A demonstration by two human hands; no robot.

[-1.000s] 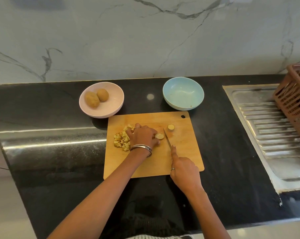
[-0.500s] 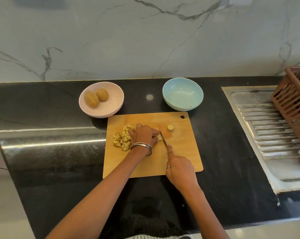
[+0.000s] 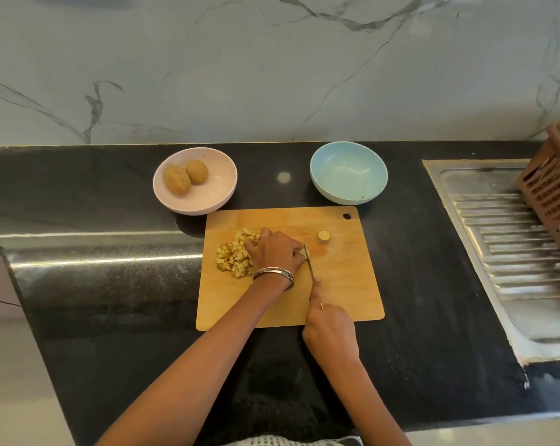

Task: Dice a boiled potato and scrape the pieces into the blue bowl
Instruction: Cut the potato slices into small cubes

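**Dicing last potato piece, bowl not yet filled**

Left hand (image 3: 274,254) sat curled over the remaining potato piece (image 3: 305,251) mid cutting board (image 3: 343,284), fingers bent down on it and pinning it; only a pale edge of the piece showed past the fingertips. Right hand (image 3: 331,329) gripped the knife (image 3: 309,265) handle, index finger laid along the spine, blade down right against the left fingertips. Diced pile (image 3: 235,257) lay on the board just left of the left hand, touching it. One cut end slice (image 3: 323,235) sat apart, toward the board's far right. Blue bowl (image 3: 349,171) stood just behind the board, no dice in it, only faint residue. Pink bowl (image 3: 195,180) behind-left held two whole potatoes (image 3: 185,175).

Judgement: cutting step, most of the potato done, scrape still to come. To do it well: keep fingertips tucked back, since the blade was very close to them; press straight down, as boiled potato likely crumbles under sawing. Stub was small, so a slip was the risk. Match the cube size of the pile. End slice would probably need dicing too.
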